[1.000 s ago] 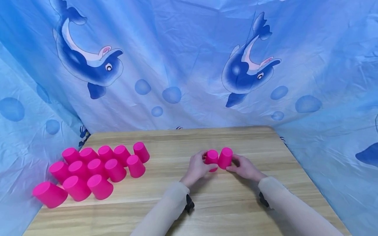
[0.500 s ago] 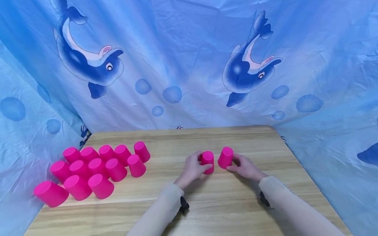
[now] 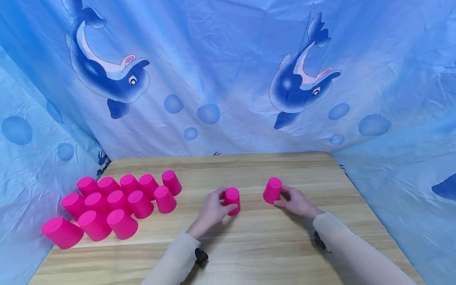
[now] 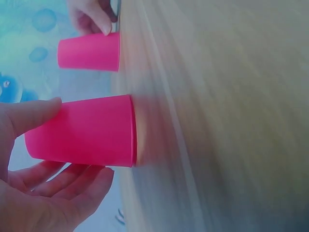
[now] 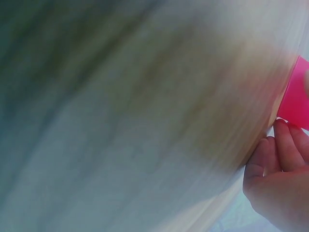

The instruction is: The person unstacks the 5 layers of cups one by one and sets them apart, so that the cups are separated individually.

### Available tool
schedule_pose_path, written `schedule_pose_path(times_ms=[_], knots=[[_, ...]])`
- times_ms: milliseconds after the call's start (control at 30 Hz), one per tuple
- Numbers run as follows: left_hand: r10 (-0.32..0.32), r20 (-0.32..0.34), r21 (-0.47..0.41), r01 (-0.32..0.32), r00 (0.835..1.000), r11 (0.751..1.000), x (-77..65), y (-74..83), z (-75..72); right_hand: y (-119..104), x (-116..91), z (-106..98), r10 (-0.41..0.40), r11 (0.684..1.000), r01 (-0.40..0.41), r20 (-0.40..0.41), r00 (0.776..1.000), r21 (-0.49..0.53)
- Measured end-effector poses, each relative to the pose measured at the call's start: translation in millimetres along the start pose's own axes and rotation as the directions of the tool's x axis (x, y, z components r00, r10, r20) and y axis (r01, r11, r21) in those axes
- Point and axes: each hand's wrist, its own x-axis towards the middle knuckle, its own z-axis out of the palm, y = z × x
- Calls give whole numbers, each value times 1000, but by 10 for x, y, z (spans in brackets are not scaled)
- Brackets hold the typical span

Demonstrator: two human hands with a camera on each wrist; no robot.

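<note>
Near the middle of the table in the head view, my left hand (image 3: 213, 209) holds a pink cup (image 3: 232, 201) turned upside down. The left wrist view shows the thumb on one side of that cup (image 4: 89, 130) and the fingers along the other. Whether its rim touches the tabletop I cannot tell. To the right, another upside-down pink cup (image 3: 272, 190) stands on the table, gripped low on its right side by the thumb and fingers of my right hand (image 3: 296, 202). At the right wrist view's edge, only part of this cup (image 5: 295, 99) appears.
Several more upside-down pink cups stand in rows at the table's left, with one cup (image 3: 122, 225) at the front and another cup (image 3: 171, 183) at the back right of the group. A blue dolphin-print curtain (image 3: 228, 79) hangs behind the wooden table (image 3: 270, 245).
My left hand has carried its cup left and slightly toward me, opening a wide gap from the other cup. The right hand and its cup have stayed in place.
</note>
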Motion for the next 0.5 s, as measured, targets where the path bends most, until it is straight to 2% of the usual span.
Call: schedule_pose_path(times_ms=[300, 500], knots=[[-53, -46, -4, 53, 998, 999, -223, -174, -364, 27, -20, 2, -4, 1000, 4, 3, 1000, 7], [-40, -89, 56, 45, 995, 997, -433, -272, -638, 1, -12, -1, -16, 1000, 16, 7, 1000, 5]])
